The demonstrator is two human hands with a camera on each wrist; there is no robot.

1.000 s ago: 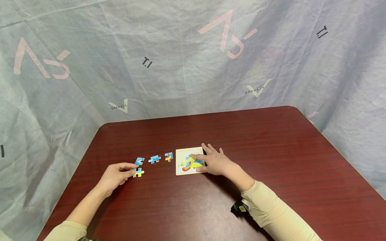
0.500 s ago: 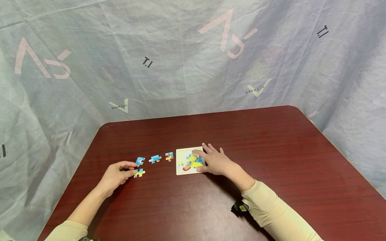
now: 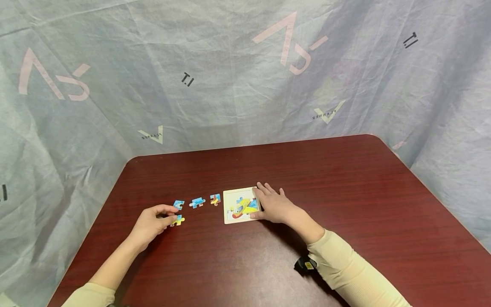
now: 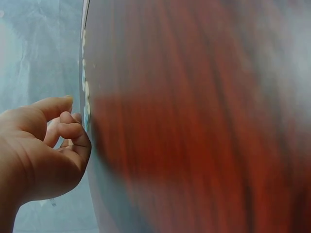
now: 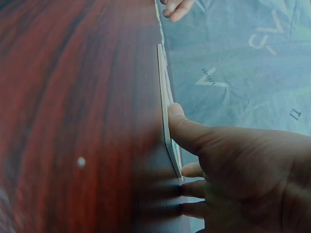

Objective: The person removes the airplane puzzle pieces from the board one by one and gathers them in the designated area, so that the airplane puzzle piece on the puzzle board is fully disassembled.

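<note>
My left hand (image 3: 151,221) reaches over two loose jigsaw pieces. Its index fingertip is at the blue piece (image 3: 179,205), and its thumb partly covers the blue-and-yellow piece (image 3: 178,220). In the left wrist view, thumb and fingers are apart and no piece shows between them. My right hand (image 3: 278,207) rests at the right edge of a pale puzzle tray (image 3: 227,207), its thumb on the tray and its fingers spread. Inside the tray, joined pieces (image 3: 245,207) form part of a yellow, blue and red picture. The hand hides the tray's right edge.
Between the left hand and the tray lie a blue jigsaw piece (image 3: 197,203) and a blue piece with red and yellow (image 3: 215,199). The dark red wooden table (image 3: 215,264) has a grey printed cloth (image 3: 238,85) behind it.
The left hand has shifted slightly right, its fingertips further over the two pieces. The right index finger has drawn back from the picture to the tray's upper right corner.
</note>
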